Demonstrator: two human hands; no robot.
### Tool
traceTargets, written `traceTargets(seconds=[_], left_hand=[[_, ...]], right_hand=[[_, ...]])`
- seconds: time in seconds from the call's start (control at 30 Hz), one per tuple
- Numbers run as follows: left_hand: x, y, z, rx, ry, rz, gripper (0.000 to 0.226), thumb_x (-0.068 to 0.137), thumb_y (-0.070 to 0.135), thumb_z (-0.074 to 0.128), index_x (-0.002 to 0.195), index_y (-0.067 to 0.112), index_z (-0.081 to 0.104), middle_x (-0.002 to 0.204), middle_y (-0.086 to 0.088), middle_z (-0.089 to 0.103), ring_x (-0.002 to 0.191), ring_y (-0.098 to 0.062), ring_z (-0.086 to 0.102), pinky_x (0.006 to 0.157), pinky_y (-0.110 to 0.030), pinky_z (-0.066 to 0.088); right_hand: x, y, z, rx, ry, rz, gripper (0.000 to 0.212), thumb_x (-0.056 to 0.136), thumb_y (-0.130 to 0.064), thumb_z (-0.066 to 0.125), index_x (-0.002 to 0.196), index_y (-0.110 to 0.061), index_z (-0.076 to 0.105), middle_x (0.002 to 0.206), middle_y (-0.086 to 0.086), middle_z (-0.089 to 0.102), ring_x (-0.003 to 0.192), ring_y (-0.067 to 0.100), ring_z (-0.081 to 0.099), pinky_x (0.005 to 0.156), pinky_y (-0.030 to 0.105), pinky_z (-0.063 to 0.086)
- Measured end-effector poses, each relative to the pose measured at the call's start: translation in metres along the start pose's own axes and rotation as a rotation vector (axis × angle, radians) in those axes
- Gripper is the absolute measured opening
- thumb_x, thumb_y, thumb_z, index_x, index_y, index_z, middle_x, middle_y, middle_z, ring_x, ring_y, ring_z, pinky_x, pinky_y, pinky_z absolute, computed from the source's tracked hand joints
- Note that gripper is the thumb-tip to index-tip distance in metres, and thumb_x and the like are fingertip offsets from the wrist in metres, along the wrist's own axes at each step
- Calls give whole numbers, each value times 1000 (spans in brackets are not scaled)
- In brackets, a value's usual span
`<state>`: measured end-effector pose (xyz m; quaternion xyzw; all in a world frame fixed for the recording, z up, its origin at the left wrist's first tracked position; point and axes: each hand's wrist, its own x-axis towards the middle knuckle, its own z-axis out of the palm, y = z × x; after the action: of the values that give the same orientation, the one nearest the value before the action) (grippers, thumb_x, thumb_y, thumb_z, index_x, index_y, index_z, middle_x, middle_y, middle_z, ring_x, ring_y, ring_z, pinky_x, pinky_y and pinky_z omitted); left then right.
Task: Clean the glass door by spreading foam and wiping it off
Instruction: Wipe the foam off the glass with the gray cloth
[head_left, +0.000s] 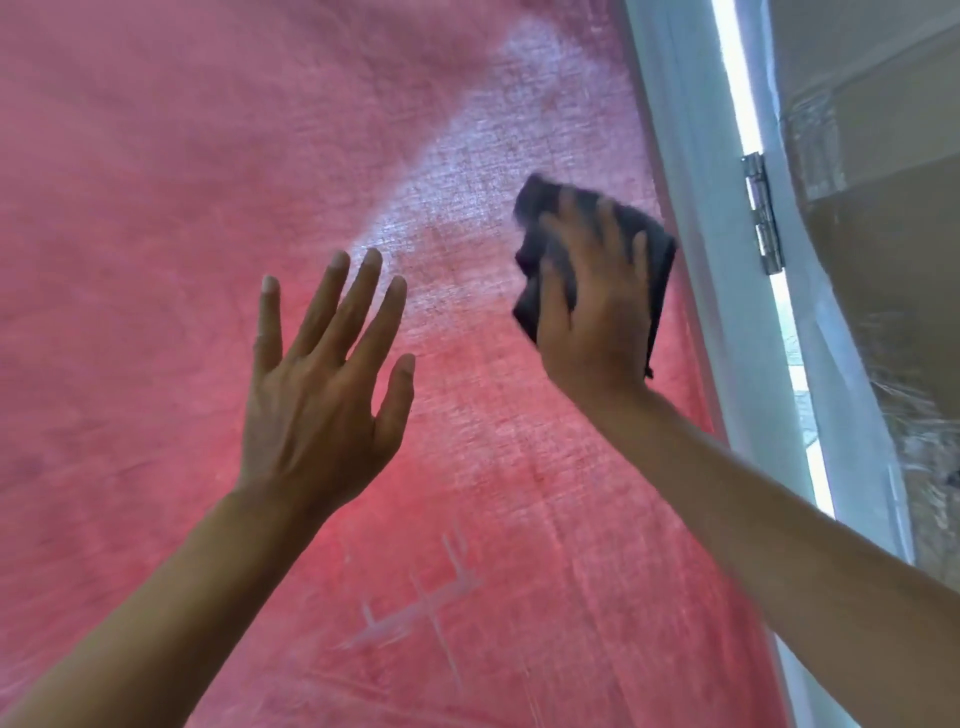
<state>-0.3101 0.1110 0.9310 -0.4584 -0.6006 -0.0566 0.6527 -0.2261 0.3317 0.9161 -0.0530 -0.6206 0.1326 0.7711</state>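
Head view puts us close against the glass door (218, 156), which fills most of the picture and runs to the white frame (696, 260) on the right, where a metal hinge (761, 213) sits. We hold a dark cloth (535, 291) in our right hand (592, 322), fingers spread flat over it and pressing it to the pane just beside the frame; the cloth is bunched, its edges sticking out above and to the left of the fingers. Our left hand (322, 384) is raised with fingers straight and fanned apart, holding nothing; whether it touches the glass we cannot tell.

We judge the cloth soft, light and limp, so it is best kept under a flat palm rather than pinched at a corner, or it will fold and slip. The pane is stiff, smooth, probably slick where wet, and breakable, so even pressure suits it.

The glass shows red woven fabric (104, 467) behind it. A pale, hazy band of foam (467, 171) runs from the upper right down toward the middle, left of the cloth. Lower down, thin whitish streaks (431, 597) cross each other.
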Motion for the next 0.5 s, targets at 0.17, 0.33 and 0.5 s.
traceTargets(seconds=[0.17, 0.33, 0.5], left_hand=[[12, -10, -6, 7, 33, 1, 51, 106, 29, 45, 152, 5, 46, 165, -11, 32, 155, -30, 25, 125, -62, 12], [43, -32, -13, 74, 44, -24, 54, 105, 31, 43, 152, 4, 45, 164, -14, 33, 155, -31, 26, 125, -61, 12], [54, -42, -14, 100, 36, -56, 56, 105, 34, 44, 154, 7, 43, 165, -11, 31, 155, -29, 24, 126, -60, 12]], right_hand=[[28, -35, 20, 8, -8, 17, 38, 107, -21, 45, 142, -16, 59, 158, 2, 46, 153, 30, 30, 126, 58, 14], [-8, -22, 8, 30, -212, -449, 32, 104, -15, 52, 134, -15, 65, 153, 0, 52, 151, 26, 36, 125, 55, 20], [73, -22, 20, 1, 35, 87, 38, 109, -26, 40, 143, -19, 57, 159, 3, 44, 153, 25, 29, 127, 53, 11]])
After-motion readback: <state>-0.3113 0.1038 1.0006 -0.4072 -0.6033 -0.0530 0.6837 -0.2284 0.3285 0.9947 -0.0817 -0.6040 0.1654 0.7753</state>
